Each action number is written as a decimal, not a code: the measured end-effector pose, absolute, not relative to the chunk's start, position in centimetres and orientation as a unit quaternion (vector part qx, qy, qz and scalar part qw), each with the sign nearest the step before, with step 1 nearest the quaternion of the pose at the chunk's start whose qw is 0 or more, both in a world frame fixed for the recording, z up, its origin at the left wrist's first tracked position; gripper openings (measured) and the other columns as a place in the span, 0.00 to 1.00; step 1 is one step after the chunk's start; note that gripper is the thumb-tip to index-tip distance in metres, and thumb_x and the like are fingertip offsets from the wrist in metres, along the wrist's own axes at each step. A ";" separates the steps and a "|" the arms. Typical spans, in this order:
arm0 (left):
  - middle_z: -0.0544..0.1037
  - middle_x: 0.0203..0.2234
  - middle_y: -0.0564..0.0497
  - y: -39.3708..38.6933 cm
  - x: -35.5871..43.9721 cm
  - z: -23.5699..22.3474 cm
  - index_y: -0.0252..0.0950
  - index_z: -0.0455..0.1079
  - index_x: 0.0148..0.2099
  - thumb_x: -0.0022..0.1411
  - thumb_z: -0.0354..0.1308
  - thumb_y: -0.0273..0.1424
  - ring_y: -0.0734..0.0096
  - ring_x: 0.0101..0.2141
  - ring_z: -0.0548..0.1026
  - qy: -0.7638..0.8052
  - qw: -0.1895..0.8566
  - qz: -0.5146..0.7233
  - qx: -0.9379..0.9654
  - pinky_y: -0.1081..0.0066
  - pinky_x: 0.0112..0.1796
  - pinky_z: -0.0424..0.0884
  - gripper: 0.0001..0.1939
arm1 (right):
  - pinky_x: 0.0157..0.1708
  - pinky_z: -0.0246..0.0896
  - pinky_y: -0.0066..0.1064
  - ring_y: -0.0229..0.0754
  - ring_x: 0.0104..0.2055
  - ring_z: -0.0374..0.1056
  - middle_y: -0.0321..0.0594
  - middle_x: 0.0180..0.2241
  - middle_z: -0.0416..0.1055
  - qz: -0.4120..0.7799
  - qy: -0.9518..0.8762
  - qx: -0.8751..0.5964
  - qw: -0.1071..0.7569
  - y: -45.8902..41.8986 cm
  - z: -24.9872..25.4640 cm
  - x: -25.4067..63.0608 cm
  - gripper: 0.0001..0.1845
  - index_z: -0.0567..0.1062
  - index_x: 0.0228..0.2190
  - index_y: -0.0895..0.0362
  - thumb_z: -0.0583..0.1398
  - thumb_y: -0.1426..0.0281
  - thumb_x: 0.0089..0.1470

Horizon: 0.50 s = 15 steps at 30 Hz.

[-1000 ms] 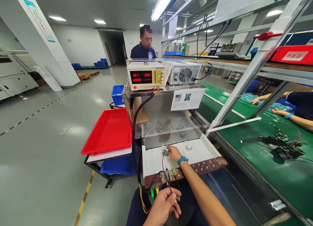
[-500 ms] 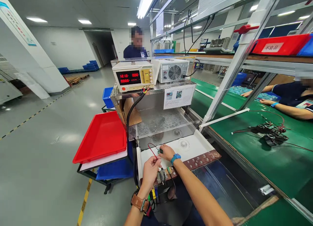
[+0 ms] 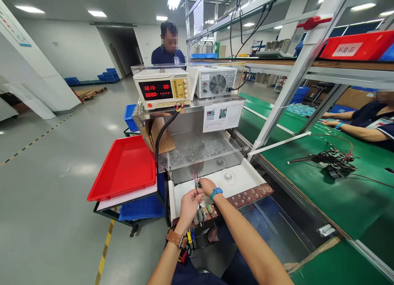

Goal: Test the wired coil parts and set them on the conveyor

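My right hand (image 3: 207, 187) is closed on a small dark green circuit board (image 3: 198, 185) above the white tray (image 3: 243, 175). A thin red wire (image 3: 195, 177) loops up from the board and comes down to my left hand (image 3: 190, 200), whose fingertips pinch it. The two hands are close together, the left one nearer to me. Beneath them runs a brown strip with metal studs (image 3: 250, 195) along the tray's front edge. Clips and a connector (image 3: 201, 214) sit on the strip by my left hand. The fingers cover part of the board.
Behind the tray stands a power supply (image 3: 163, 89) with a red display, beside a fan unit (image 3: 217, 83). A red bin (image 3: 123, 166) is on a cart at the left. Wired black assemblies (image 3: 335, 164) lie on the green belt (image 3: 353, 203). A person stands behind; another sits at the right.
My left hand has moved up closer to the board, and the red wire now bends in a narrower, upright loop. The camera view has shifted slightly.
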<state>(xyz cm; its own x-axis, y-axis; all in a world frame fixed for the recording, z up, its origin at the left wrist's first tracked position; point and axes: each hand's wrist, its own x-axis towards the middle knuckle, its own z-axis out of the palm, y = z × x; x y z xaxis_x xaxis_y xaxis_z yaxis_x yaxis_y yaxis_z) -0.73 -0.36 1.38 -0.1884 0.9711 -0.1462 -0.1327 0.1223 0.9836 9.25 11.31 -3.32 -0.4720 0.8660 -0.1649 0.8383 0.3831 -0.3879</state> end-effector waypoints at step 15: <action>0.82 0.28 0.45 0.2 0.3 -1.5 0.34 0.75 0.32 0.49 0.61 0.31 0.60 0.34 0.80 0.584 0.480 0.470 0.456 0.66 0.38 0.72 0.07 | 0.34 0.54 0.30 0.47 0.42 0.72 0.44 0.40 0.77 0.232 -0.809 -0.539 0.021 11.5 -3.3 9.4 0.18 0.74 0.44 0.53 0.62 0.66 0.48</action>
<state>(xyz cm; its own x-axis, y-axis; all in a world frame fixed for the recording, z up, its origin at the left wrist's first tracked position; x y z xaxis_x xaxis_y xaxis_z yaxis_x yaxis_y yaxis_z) 0.27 0.18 -1.50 -0.1245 0.9835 -0.1313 0.0814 0.1420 0.9865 9.43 11.45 -3.31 -0.4174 0.8825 -0.2168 0.8634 0.3107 -0.3975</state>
